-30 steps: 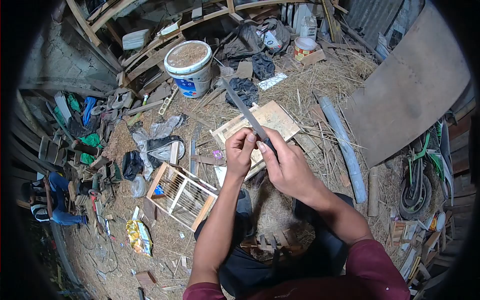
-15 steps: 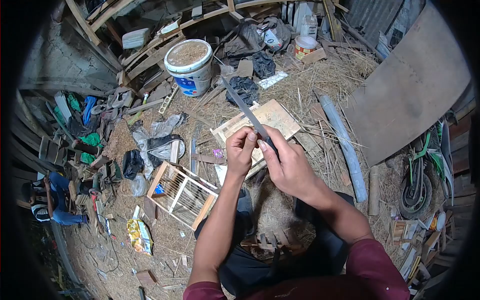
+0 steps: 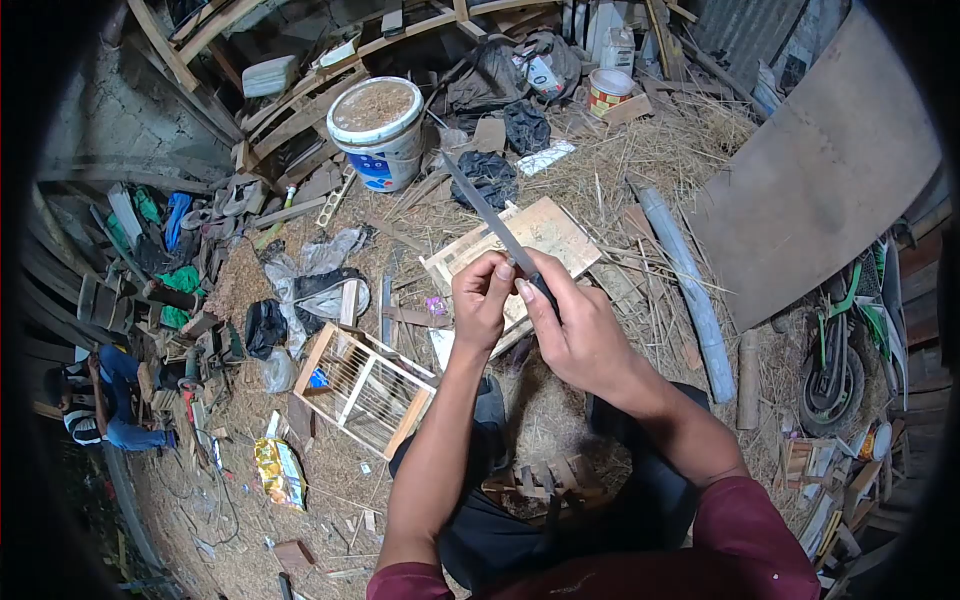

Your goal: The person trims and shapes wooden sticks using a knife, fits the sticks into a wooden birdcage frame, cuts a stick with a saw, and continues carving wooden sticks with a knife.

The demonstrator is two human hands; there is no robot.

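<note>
A long knife points up and to the left, its dark handle wrapped by my right hand. My left hand is closed beside the base of the blade, thumb and forefinger pinched together; what they hold, if anything, is too small to make out. Beneath the blade lies a pale wooden board on the ground. A small wooden cage with thin bars rests left of my left forearm.
A white bucket stands at the upper left. A bamboo pole and a large leaning sheet are on the right, near a motorbike wheel. Another person sits at the far left. Straw and scraps litter the ground.
</note>
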